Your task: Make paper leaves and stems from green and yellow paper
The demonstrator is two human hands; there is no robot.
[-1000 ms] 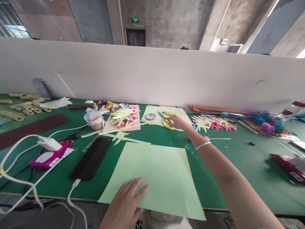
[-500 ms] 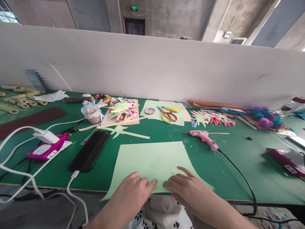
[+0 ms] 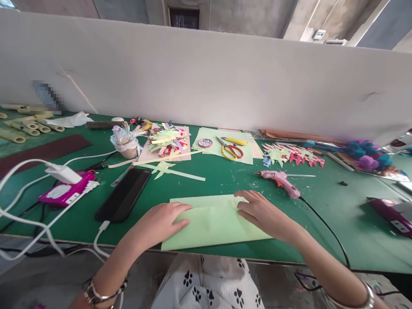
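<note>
So there's a pale green sheet of paper (image 3: pixel 212 227) on the green tabletop (image 3: pixel 222 182), right in front of the person near the close edge, and it's doubled over, with a sliver of the under layer poking out along the far side. The left hand (image 3: pixel 165 221) lies on its left end, thumb apart from the other fingers. The right hand (image 3: pixel 265 212) is bent over the right end, fingertips up by the far edge and a bit spread, but honestly I can't tell if those fingers are pinching the paper or just pushing down on it. Just past the right hand there's a pink glue gun (image 3: pixel 285 181) lying on its side, black cord trailing to the near edge. Over on the left is a black phone (image 3: pixel 124 195) plugged into a white cable, with a magenta power strip (image 3: pixel 69 189) beyond it. Further back, scissors (image 3: pixel 224 144) with yellow and red handles sit next to a yellow-handled tool (image 3: pixel 236 140) on some pale sheets (image 3: pixel 246 158), and left of those is a messy heap of colourful paper strips (image 3: pixel 169 140)
</note>
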